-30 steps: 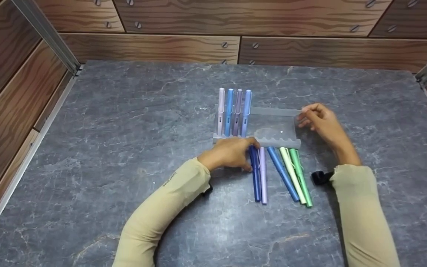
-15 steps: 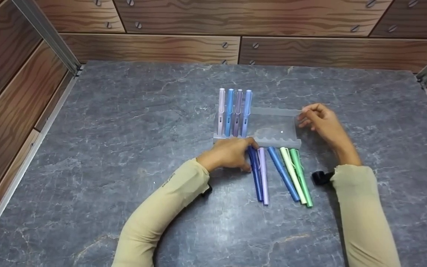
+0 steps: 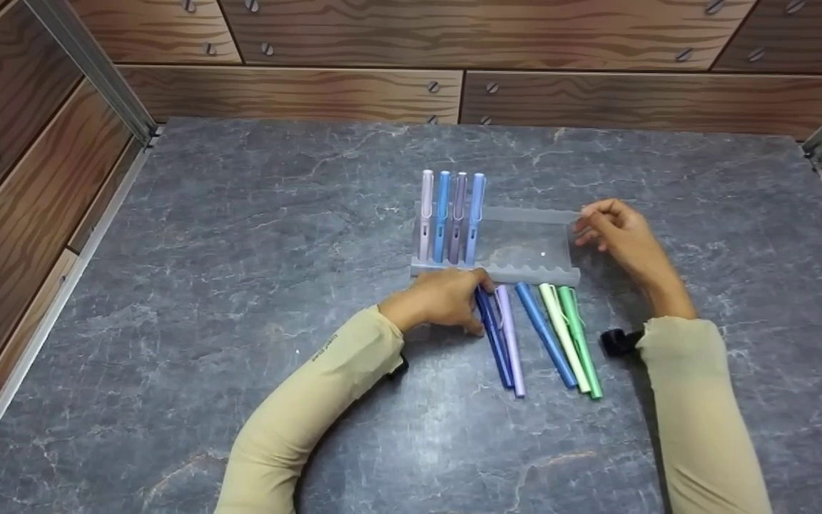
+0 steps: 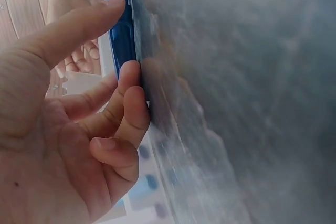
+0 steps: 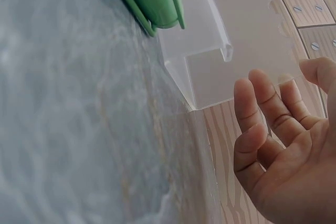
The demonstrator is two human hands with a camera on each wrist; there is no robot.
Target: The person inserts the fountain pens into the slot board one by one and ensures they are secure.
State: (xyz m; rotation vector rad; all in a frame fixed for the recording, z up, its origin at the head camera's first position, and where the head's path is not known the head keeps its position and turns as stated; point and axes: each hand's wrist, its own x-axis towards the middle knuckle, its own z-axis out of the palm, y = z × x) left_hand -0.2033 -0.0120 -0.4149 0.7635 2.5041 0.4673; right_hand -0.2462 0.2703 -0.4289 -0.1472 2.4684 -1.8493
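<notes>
Left of centre in the head view, the left hand [image 3: 447,296] lies knuckles-up on the grey stone-patterned table [image 3: 240,285], its fingers curled onto the near end of the dark blue pen [image 3: 494,335]. The left wrist view shows thumb and fingertips [image 4: 128,74] closed on that blue barrel, so this pen is pinched, not merely touched; it lies flat on the table, slanting toward lower right.

Just beside it lies the lilac pen [image 3: 510,341], parallel and apparently touching. Then come a mid-blue pen [image 3: 545,335], a pale green pen [image 3: 563,339] and a darker green pen [image 3: 580,343], all fanned out below the rack with their tops near its front edge, within ready reach.

Above them sits the frosted plastic pen rack [image 3: 525,246]. Four pens [image 3: 450,216] already fill its leftmost grooves; the remaining scalloped grooves are vacant.

At centre right, the right hand [image 3: 618,232] is at the rack's right end, fingers loosely bent. The right wrist view shows them just apart from the plastic, gripping nothing, seemingly placed to steady the rack.
</notes>
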